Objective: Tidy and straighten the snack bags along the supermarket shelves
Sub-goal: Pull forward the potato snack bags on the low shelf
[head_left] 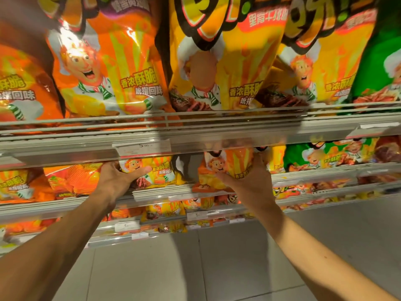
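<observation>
Both hands reach into the second shelf from the top. The left hand (117, 181) grips a yellow snack bag (156, 171) at its left edge, thumb laid across the front and the fingers hidden behind it; the bag stands upright at the shelf front and reads 香浓酥脆 and 吮指回味 beside a cartoon chef. The right hand (249, 181) holds an orange-and-yellow striped bag (233, 162) from below and the side, fingers curled round its right edge — the bag is tilted and raised off the shelf, its top hidden behind the shelf rail (238, 137) above. Its print shows 香浓 and a partly covered third character. All packaging is glossy, crinkled film, pillow-shaped, with strong glare. The upper shelf carries large orange bags (112, 68), yellow bags (234, 68) and a green bag (382, 61), each bearing the same chef. A white price ticket (143, 147) in the clear plastic rail reads "5" — the smaller figures are blurred. Grey floor tiles (195, 268) lie below.
</observation>
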`<state>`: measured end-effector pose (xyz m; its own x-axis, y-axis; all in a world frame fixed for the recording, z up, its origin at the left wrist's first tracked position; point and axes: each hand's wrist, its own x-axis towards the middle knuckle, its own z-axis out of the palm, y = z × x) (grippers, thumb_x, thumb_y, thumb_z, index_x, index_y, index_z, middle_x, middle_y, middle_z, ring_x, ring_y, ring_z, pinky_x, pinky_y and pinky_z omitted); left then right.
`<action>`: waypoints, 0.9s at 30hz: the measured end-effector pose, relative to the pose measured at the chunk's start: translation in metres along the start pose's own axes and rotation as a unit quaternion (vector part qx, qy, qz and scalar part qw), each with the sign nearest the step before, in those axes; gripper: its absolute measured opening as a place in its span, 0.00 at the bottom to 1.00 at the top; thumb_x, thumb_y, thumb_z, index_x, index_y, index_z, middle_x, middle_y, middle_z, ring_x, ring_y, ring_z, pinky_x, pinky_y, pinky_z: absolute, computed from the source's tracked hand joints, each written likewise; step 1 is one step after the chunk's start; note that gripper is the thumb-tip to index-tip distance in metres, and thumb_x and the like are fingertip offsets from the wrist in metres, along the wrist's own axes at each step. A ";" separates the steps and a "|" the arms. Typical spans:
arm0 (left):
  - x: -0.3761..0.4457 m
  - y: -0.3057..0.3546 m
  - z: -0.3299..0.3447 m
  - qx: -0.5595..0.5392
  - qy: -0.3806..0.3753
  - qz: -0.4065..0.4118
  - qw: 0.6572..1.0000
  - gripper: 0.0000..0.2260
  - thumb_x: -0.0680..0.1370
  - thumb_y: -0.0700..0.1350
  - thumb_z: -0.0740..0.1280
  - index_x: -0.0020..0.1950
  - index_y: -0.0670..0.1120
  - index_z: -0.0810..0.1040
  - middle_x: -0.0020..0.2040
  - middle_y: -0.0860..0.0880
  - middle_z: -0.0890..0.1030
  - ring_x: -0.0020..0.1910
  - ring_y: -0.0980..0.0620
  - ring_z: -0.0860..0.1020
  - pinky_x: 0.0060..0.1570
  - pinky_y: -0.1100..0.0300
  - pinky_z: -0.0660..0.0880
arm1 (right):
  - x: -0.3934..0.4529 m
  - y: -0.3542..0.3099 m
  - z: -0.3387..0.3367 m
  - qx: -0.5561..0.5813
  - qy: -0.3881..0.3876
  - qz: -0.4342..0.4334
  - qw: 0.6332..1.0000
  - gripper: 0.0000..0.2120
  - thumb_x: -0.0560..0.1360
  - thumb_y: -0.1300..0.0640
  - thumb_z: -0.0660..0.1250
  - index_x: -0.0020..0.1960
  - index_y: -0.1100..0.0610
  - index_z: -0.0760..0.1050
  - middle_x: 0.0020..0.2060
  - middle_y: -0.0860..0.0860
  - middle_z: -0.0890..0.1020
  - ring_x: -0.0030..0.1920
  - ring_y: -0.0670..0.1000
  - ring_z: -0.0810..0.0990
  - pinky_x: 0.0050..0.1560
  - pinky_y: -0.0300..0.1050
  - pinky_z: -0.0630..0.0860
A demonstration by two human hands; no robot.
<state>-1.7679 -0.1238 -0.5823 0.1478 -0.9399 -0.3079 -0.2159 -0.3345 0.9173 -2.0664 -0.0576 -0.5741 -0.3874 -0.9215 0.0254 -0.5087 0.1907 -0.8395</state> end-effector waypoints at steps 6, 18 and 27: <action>-0.012 0.017 0.054 0.017 -0.012 0.023 1.000 0.25 0.65 0.46 0.81 0.58 0.42 0.79 0.51 0.43 0.83 0.45 0.49 0.84 0.42 0.57 0.82 | -0.020 0.035 -0.050 0.046 -0.017 0.033 0.998 0.43 0.62 0.44 0.84 0.71 0.48 0.69 0.54 0.41 0.83 0.52 0.37 0.82 0.46 0.27 0.77; -0.032 0.028 0.154 0.054 -0.022 0.033 0.998 0.20 0.70 0.44 0.79 0.58 0.40 0.79 0.51 0.43 0.84 0.50 0.45 0.82 0.55 0.50 0.78 | -0.028 0.076 -0.086 0.088 -0.013 0.038 0.995 0.36 0.60 0.48 0.84 0.63 0.49 0.73 0.50 0.41 0.84 0.47 0.38 0.84 0.40 0.32 0.80; -0.026 0.027 0.167 0.121 -0.078 0.006 0.990 0.20 0.75 0.45 0.75 0.62 0.41 0.72 0.53 0.43 0.82 0.54 0.42 0.80 0.56 0.50 0.78 | -0.049 0.067 -0.075 0.112 -0.066 0.032 0.991 0.31 0.60 0.46 0.84 0.57 0.40 0.71 0.48 0.25 0.80 0.47 0.29 0.80 0.38 0.23 0.74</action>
<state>-1.9387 -0.1199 -0.5919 -0.0019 -0.9367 -0.3502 -0.4442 -0.3129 0.8395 -2.1389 0.0260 -0.5910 -0.3016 -0.9491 -0.0907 -0.2975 0.1841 -0.9368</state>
